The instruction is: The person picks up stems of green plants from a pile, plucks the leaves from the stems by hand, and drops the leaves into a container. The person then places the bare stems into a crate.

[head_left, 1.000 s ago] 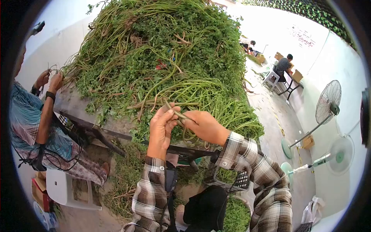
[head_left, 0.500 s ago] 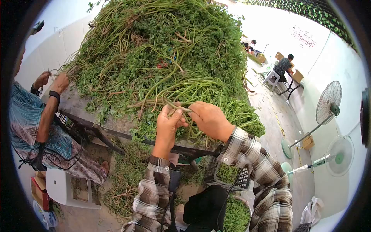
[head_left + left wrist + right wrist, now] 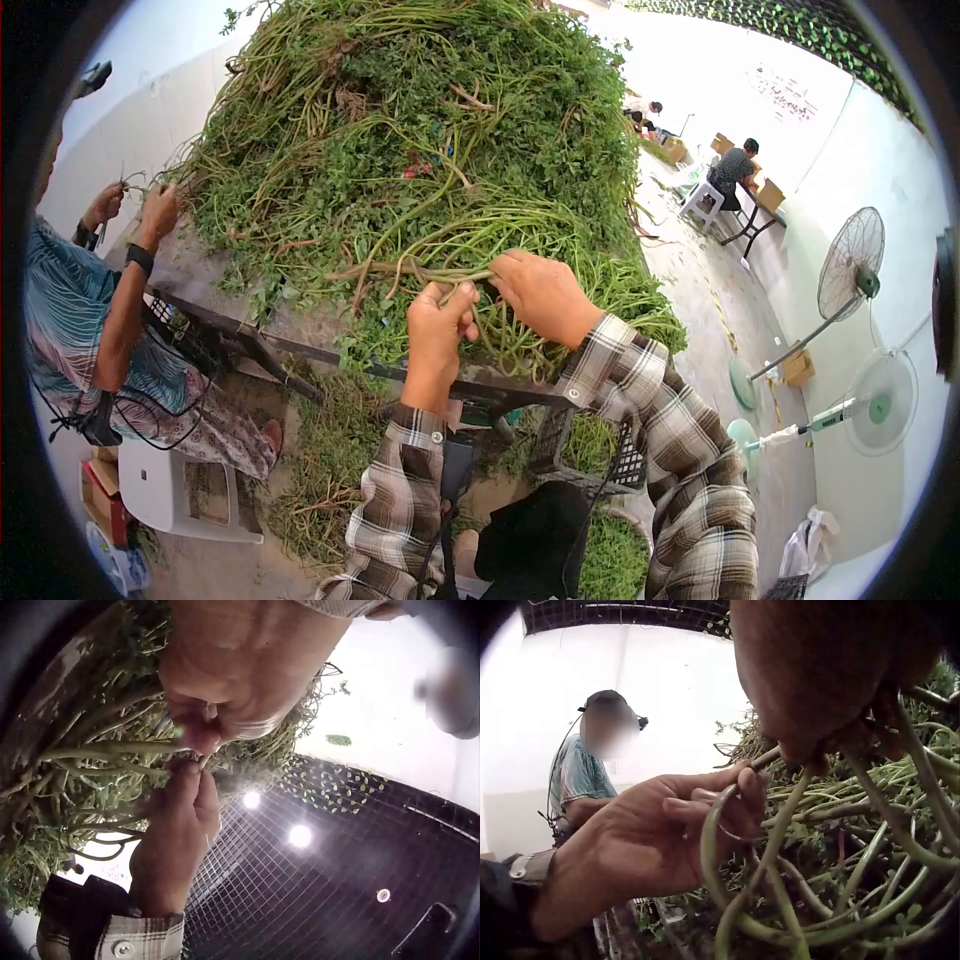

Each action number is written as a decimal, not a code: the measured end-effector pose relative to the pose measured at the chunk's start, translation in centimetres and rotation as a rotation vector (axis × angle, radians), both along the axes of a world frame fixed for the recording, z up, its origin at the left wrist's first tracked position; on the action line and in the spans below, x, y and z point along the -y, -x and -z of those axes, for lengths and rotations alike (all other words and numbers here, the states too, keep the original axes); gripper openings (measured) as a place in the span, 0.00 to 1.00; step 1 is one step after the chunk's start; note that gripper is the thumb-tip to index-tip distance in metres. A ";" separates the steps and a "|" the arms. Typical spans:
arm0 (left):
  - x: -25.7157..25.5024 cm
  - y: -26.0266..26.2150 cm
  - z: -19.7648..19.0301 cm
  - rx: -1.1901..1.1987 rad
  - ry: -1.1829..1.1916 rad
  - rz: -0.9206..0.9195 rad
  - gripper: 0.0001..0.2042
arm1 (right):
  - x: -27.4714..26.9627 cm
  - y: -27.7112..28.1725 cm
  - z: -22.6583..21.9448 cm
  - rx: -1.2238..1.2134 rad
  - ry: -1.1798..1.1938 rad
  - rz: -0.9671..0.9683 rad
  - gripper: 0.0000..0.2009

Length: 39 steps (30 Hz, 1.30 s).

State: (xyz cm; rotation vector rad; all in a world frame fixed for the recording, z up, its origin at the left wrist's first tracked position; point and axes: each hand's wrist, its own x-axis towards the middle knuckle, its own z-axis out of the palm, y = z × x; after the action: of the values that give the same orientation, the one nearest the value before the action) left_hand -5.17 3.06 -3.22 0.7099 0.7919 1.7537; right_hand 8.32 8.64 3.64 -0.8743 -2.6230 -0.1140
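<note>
At the front edge of a large pile of leafy greens (image 3: 400, 190), my two hands work close together. My left hand (image 3: 437, 335) pinches a green stem (image 3: 766, 758) between thumb and forefinger. My right hand (image 3: 548, 295) has its fingers curled round the same stem, just to the right. In the right wrist view, long stems (image 3: 714, 847) loop below and hang from the right hand. The left wrist view has the fingertips of both hands nearly meeting, with most of the held stem hidden behind them.
The pile covers a dark table (image 3: 300, 322). On the left a person (image 3: 110, 300) handles thin stems. Below are a black crate (image 3: 590, 455), a white stool (image 3: 180, 490), a basin of greens (image 3: 612, 555) and scattered greens (image 3: 335, 470). Two fans (image 3: 850, 265) stand at right.
My right hand has moved up and slightly right, towards the pile. The left has shifted a little right. The fingertips now cover more of the stem. The other person's hands have moved apart.
</note>
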 end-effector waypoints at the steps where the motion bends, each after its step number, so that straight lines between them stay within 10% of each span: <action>1: -0.1 0.0 0.0 0.038 0.004 0.020 0.08 | -0.2 0.0 -0.1 -0.015 -0.016 -0.015 0.06; 8: 1.8 0.9 0.4 0.121 0.044 0.096 0.06 | -5.6 -1.6 0.3 -0.176 -0.080 0.191 0.08; 18: 0.4 -1.8 0.8 0.033 -0.023 0.075 0.13 | -1.2 0.3 -2.2 -0.360 0.821 -0.016 0.13; 22: 0.5 -2.1 1.0 -0.088 -0.045 0.108 0.10 | -1.3 -1.1 -1.0 -0.211 0.320 -0.236 0.13; 32: 1.9 -2.0 -0.4 -0.043 -0.049 0.160 0.10 | -5.2 -3.8 0.8 -0.200 0.337 0.192 0.09; 39: 1.1 -2.6 0.1 0.002 -0.021 0.125 0.15 | -1.8 -2.6 -1.5 -0.352 0.757 0.097 0.14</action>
State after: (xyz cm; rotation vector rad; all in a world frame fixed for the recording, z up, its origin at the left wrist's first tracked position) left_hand -2.58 1.91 -3.35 0.7555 0.7131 1.6515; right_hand 10.92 10.46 5.13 -1.1172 -2.2731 0.9710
